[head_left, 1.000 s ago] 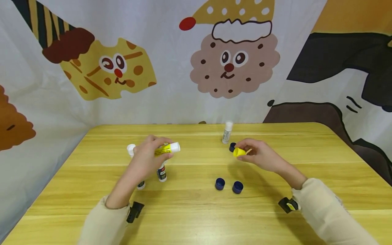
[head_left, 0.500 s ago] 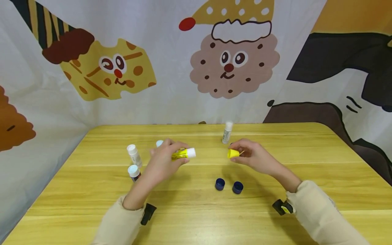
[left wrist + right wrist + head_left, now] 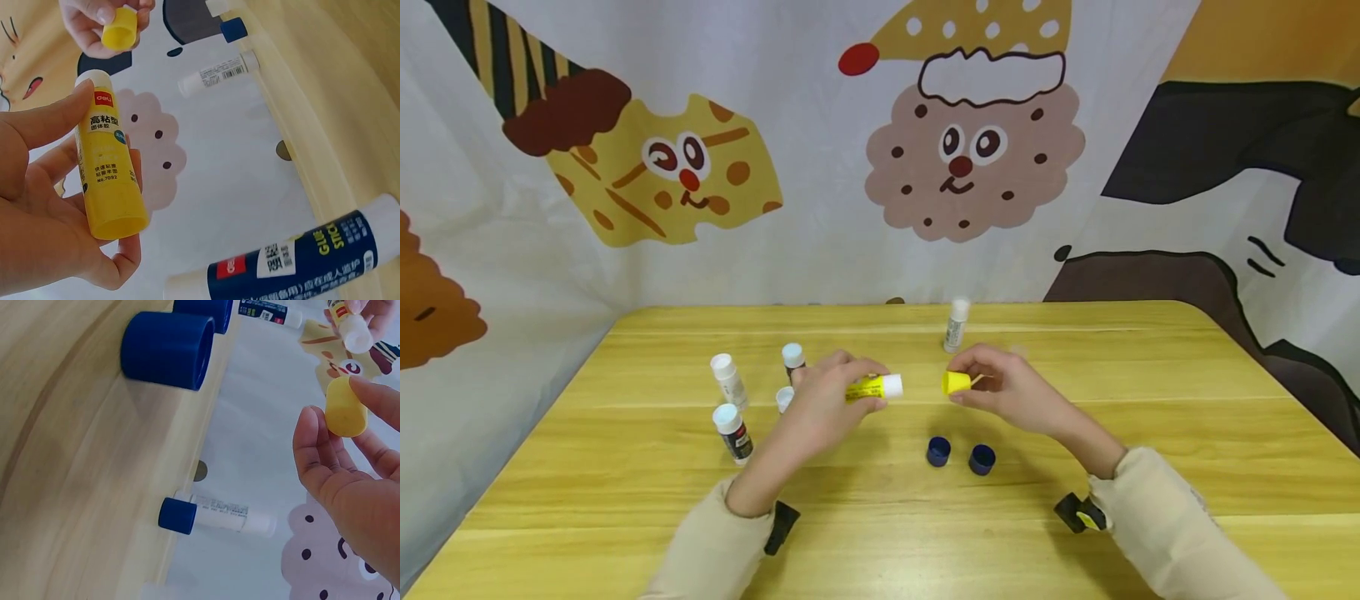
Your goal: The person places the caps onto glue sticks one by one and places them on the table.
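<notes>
My left hand (image 3: 831, 400) grips a yellow glue stick (image 3: 112, 169) held level above the table, its bare white end pointing right. Between the thumb and fingers of my right hand (image 3: 1011, 390) is a yellow cap (image 3: 956, 382), its open mouth turned left to face that white end. A gap separates the cap from the glue stick. Beneath my hands, two navy caps (image 3: 938, 451) lie mouth up on the table. In the right wrist view a third navy cap (image 3: 177, 515) stands close to a white glue stick (image 3: 231, 515); the head view hides this cap behind my right hand.
Several uncapped glue sticks stand upright at the left, among them a white one (image 3: 730, 383) and a navy-labelled one (image 3: 735, 437); my left hand partly covers others. The wooden table (image 3: 880, 533) meets a cartoon-printed cloth (image 3: 820, 250) at its back edge.
My left hand has carried the yellow glue stick to the right, uncovering glue sticks behind it. My right hand has brought the yellow cap a little left, so the gap between them is narrower.
</notes>
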